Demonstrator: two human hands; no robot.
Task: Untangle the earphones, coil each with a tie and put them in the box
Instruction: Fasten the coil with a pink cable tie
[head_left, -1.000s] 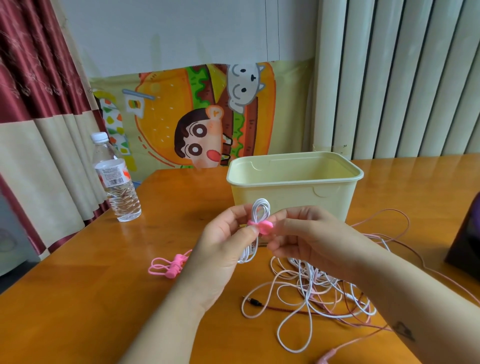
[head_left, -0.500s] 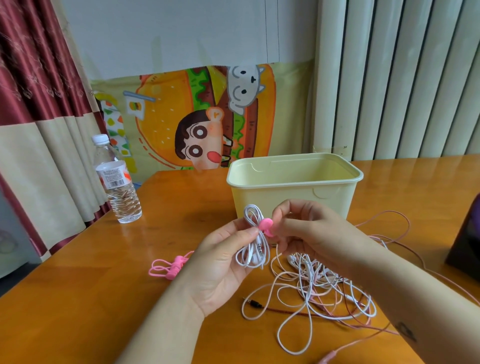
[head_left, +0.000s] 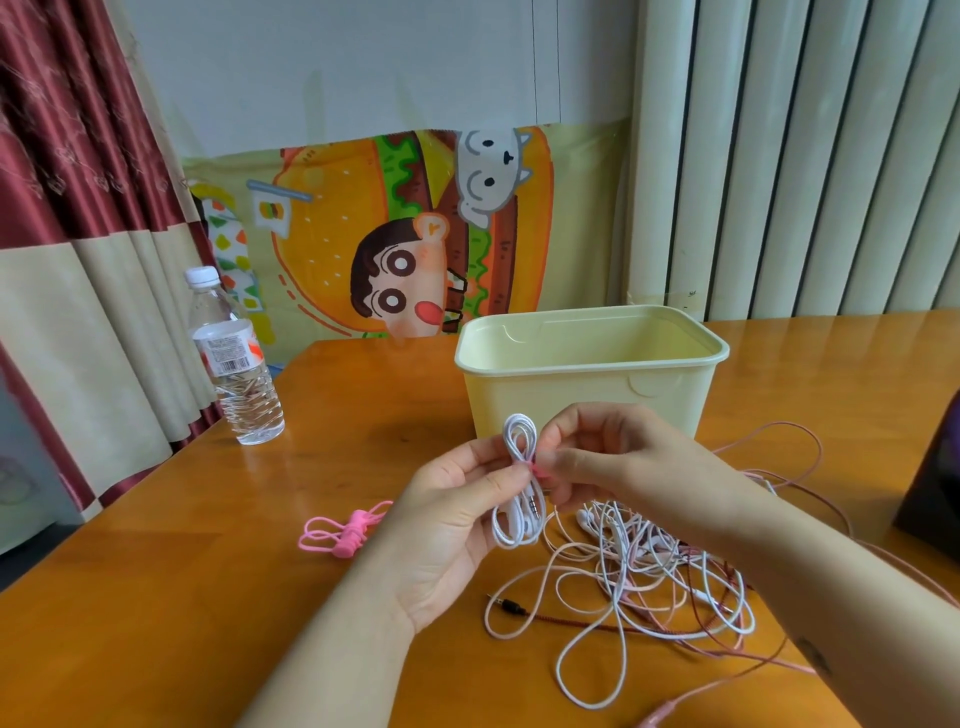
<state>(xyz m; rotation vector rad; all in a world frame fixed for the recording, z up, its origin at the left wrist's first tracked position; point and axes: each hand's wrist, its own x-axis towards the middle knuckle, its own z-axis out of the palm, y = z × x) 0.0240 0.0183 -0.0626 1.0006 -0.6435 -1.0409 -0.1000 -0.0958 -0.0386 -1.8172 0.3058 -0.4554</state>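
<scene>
Wooden worktop (head_left: 156, 597) carries a bottle (head_left: 236, 364) at left, then spare pink ties (head_left: 343, 532). Left hand (head_left: 447, 530) pinches 1 white coil (head_left: 519, 488) at its waist, held above the worktop just in front of the box (head_left: 587, 400). The right hand (head_left: 623, 462) pinches the pink tie (head_left: 535, 470) there. The cord looks light, limp and springy, so I judge the cinched waist the safest hold. Rightmost lies the tangle (head_left: 649, 571).

Nothing can be read here: the water bottle (head_left: 235, 358) bears a label with a barcode, but its print is too small to make out.
</scene>
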